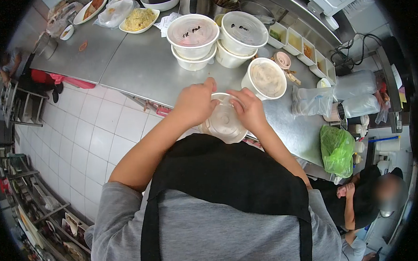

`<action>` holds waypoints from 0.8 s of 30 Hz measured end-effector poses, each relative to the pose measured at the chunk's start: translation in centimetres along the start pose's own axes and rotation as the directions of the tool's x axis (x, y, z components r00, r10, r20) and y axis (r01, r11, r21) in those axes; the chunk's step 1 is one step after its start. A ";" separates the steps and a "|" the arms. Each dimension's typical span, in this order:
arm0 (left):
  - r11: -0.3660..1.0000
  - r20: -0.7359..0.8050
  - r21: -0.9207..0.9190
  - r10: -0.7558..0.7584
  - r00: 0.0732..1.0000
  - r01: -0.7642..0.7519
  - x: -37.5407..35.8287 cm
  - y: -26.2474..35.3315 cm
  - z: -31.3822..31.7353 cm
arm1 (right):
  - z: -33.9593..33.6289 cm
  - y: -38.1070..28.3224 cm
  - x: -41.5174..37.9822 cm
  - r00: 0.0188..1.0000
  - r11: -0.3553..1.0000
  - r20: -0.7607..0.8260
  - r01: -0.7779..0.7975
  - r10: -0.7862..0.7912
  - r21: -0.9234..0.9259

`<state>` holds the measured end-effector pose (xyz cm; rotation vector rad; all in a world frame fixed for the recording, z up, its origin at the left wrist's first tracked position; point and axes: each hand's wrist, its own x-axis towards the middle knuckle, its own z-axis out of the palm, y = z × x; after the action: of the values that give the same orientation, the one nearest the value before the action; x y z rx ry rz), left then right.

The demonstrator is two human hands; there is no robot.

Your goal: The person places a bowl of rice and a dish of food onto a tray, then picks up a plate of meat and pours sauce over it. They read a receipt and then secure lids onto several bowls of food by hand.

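Observation:
Close to my apron, at the counter's front edge, is a round translucent plastic lid point(226, 123). My left hand point(195, 103) is closed at its far left rim, the index finger pointing forward and the thumb at the edge. On the far right rim, my right hand point(248, 108) has its fingers bent over the edge. What lies under the lid is mostly hidden. To the right of my right hand stands a white tub point(266, 79) with a cloudy lid. Farther back are stacked white tubs with handwritten lids, one pair on the left point(192, 32) and another on the right point(243, 30).
The steel counter point(146, 59) carries a plate of yellow food point(139, 19) at the back left. Small ingredient trays point(293, 41) line the back right. A green plastic bag point(336, 149) lies at the right end, near another person point(347, 204) with hands together.

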<state>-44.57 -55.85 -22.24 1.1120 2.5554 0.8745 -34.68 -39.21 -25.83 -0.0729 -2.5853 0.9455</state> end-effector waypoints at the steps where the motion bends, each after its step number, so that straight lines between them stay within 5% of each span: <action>1: 0.993 0.069 -0.107 -0.049 0.996 0.056 0.2 -0.2 -0.4 | -0.1 0.2 0.0 1.000 1.000 0.013 -0.014 0.013 0.005; 2: 0.971 0.143 -0.207 -0.089 0.986 0.118 0.3 -0.4 -0.6 | -0.1 0.4 0.0 0.999 1.000 0.026 -0.027 0.027 0.011; 5: 0.837 -0.090 -0.548 -0.076 0.993 0.014 0.6 -3.1 3.2 | 0.0 1.2 0.1 0.991 0.987 0.059 -0.129 0.124 0.100; 8: 0.703 -0.135 -0.710 -0.195 0.971 0.043 0.3 -4.2 5.2 | 0.1 1.5 0.0 0.981 0.976 0.096 -0.180 0.169 0.122; 14: 0.882 -0.281 -0.471 -0.147 0.948 -0.003 -0.9 -2.8 4.1 | -0.2 1.1 0.2 0.980 0.977 0.108 -0.179 0.167 0.116; 20: 0.966 -0.464 -0.096 0.169 0.869 -0.240 -0.2 -2.5 3.5 | 0.2 1.0 0.1 0.991 0.992 0.062 -0.121 0.118 0.041; 24: 0.905 -0.318 -0.416 -0.050 0.947 -0.092 0.4 -2.0 2.2 | 0.0 1.4 -0.3 0.998 1.000 -0.065 -0.027 0.027 -0.003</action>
<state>-45.11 -55.74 -25.18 0.9211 2.4011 1.6468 -34.48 -38.16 -26.82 -0.1374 -2.5326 0.9326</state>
